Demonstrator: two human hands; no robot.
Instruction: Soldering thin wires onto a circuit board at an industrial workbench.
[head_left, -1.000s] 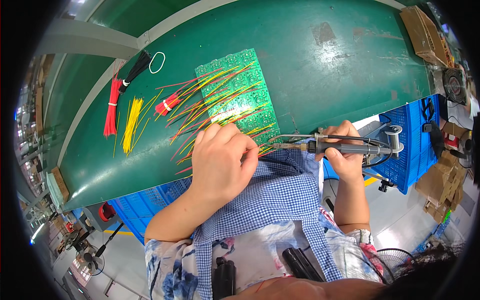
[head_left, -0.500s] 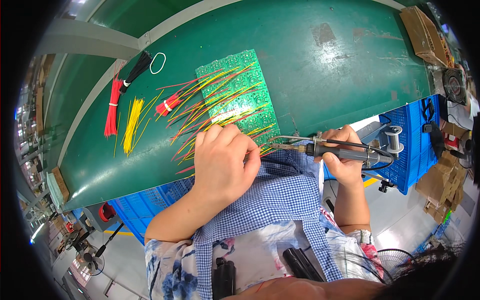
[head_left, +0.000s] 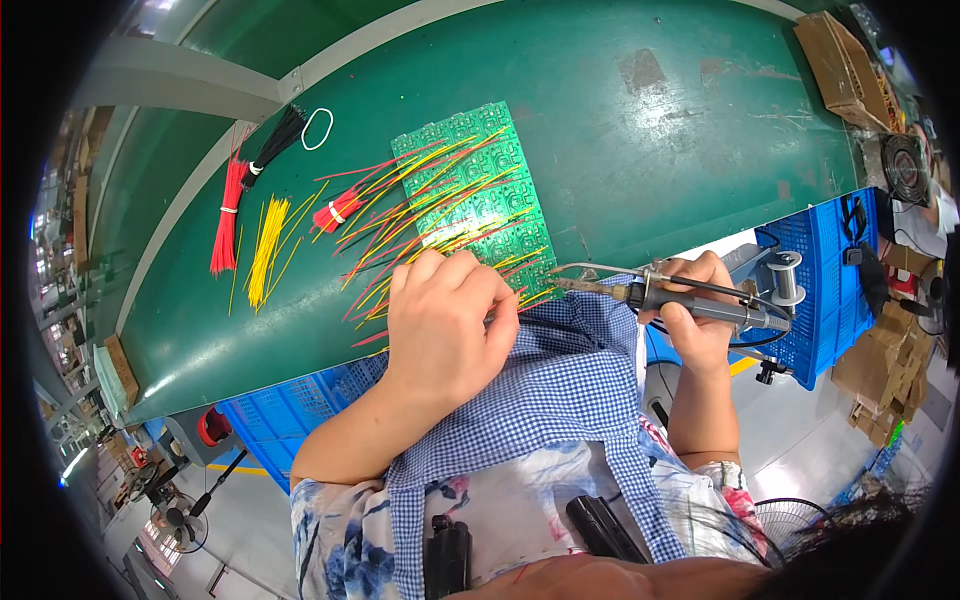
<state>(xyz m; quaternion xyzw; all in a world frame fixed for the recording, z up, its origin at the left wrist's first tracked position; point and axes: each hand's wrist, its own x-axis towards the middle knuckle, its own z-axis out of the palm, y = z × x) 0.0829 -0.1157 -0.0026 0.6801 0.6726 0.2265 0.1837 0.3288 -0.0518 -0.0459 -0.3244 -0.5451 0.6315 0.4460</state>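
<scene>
A green circuit board panel (head_left: 470, 170) lies on the green belt (head_left: 640, 140), with many red and yellow wires (head_left: 400, 215) fanning off its left side. My left hand (head_left: 445, 320) rests knuckles-up on the board's near end, fingers curled over the wires there. My right hand (head_left: 700, 315) grips a black-handled soldering iron (head_left: 690, 300); its metal tip (head_left: 565, 275) points left, just short of the board's near right corner.
Loose bundles of red (head_left: 228, 215), yellow (head_left: 268, 250) and black (head_left: 275, 145) wires lie at the left, beside a white loop (head_left: 317, 128). A solder spool (head_left: 783, 275) and a blue crate (head_left: 820, 270) sit at the right. A cardboard box (head_left: 845, 65) stands far right.
The soldering iron and my right hand have shifted slightly left toward the board. My left hand has stayed on the board's near end.
</scene>
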